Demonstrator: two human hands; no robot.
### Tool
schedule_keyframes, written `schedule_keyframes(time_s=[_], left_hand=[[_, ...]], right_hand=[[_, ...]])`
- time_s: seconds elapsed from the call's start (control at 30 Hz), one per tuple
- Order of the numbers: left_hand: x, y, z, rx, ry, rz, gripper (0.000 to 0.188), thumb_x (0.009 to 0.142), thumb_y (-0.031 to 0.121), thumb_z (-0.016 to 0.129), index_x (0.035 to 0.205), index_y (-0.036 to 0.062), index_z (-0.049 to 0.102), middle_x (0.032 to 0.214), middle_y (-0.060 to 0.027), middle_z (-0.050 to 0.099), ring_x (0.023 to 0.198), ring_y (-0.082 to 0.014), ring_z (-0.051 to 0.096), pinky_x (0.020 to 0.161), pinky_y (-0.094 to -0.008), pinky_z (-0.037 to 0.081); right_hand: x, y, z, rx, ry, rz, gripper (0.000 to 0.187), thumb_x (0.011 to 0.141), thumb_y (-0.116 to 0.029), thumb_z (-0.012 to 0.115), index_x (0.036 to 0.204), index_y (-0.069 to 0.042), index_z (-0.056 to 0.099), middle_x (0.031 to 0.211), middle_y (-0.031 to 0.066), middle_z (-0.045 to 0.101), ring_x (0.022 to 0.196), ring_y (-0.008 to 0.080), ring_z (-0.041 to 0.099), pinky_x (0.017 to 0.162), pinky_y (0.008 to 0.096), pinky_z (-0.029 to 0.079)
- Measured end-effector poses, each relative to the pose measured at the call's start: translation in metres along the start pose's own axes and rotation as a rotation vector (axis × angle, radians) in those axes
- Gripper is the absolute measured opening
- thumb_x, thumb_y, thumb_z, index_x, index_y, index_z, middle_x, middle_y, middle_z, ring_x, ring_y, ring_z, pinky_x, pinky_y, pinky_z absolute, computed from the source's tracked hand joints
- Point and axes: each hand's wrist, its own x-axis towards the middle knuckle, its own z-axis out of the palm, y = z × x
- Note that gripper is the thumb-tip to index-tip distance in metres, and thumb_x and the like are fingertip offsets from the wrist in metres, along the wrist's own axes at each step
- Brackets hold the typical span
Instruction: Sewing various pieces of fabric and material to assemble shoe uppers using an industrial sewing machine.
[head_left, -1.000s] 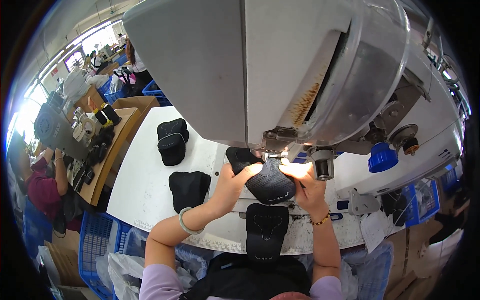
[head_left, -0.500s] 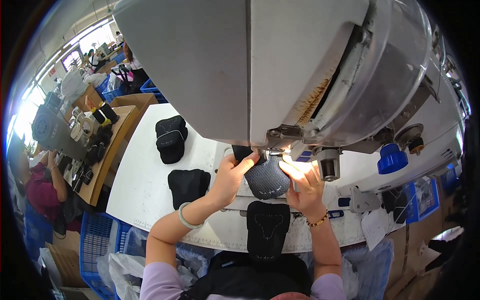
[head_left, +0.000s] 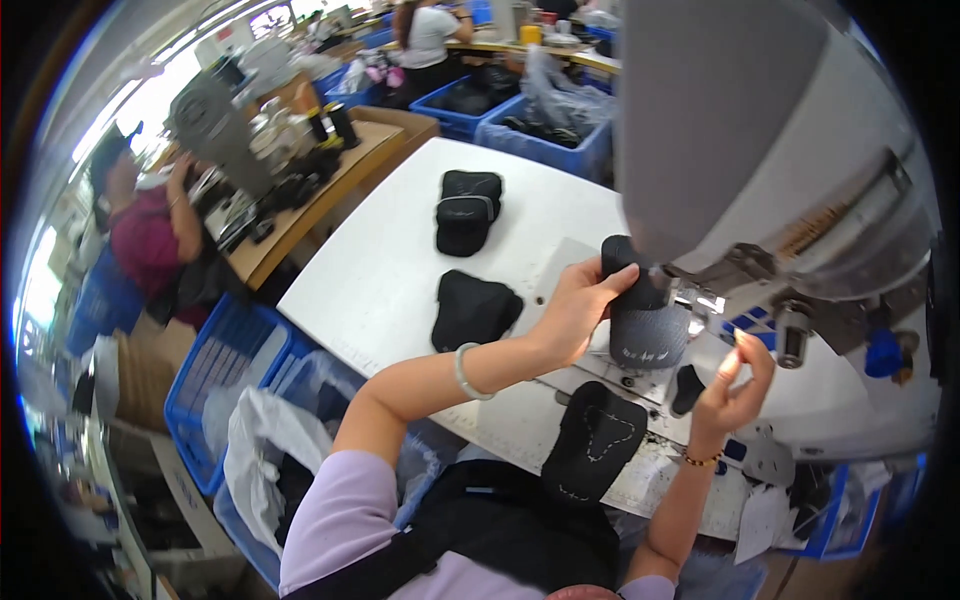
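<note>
My left hand grips the edge of a fabric piece, with the thumb on top. This piece has a black upper part and a rounded grey mesh end with light stitches, and lies beneath the head of a large grey sewing machine. To the right of it, clear of the fabric, my right hand is raised with curled fingers, thumb and forefinger close together; anything between them is too small to make out. Nearer me, a black fabric piece with a stitched outline overhangs the table's front edge.
Two black stacks, one banded and one plain, lie on the white table. A small black piece sits near my right hand. Blue baskets stand at left. A person works at another machine.
My right hand has let go of the fabric piece and moved right. My left hand still grips it. The view has turned, showing more of the room behind the table.
</note>
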Motion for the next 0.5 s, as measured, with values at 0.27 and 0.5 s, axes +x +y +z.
schedule_keyframes(time_s=[0.27, 0.5], left_hand=[[-0.05, 0.056, -0.135, 0.54, 0.365, 0.009, 0.027, 0.084, 0.018, 0.065, 0.095, -0.0069, 0.064, 0.078, -0.0074, 0.065, 0.069, -0.0123, 0.063, 0.059, -0.0231, 0.051], [-0.063, 0.022, -0.175, 1.439, 0.695, 0.068, 0.04, 0.073, 0.033, 0.075, 0.088, -0.0026, 0.063, 0.074, -0.0168, 0.065, 0.065, -0.0262, 0.062, 0.06, -0.0338, 0.048]], right_hand=[[0.002, 0.002, -0.007, 0.002, 0.081, 0.158, 0.019, 0.089, 0.005, 0.049, 0.105, 0.003, 0.057, 0.101, 0.0098, 0.06, 0.083, 0.0154, 0.053, 0.076, 0.0258, 0.044], [0.003, 0.014, -0.034, -0.208, 0.09, 0.132, 0.016, 0.088, 0.003, 0.052, 0.102, 0.001, 0.06, 0.097, 0.0067, 0.062, 0.08, 0.0148, 0.052, 0.075, 0.0264, 0.043]])
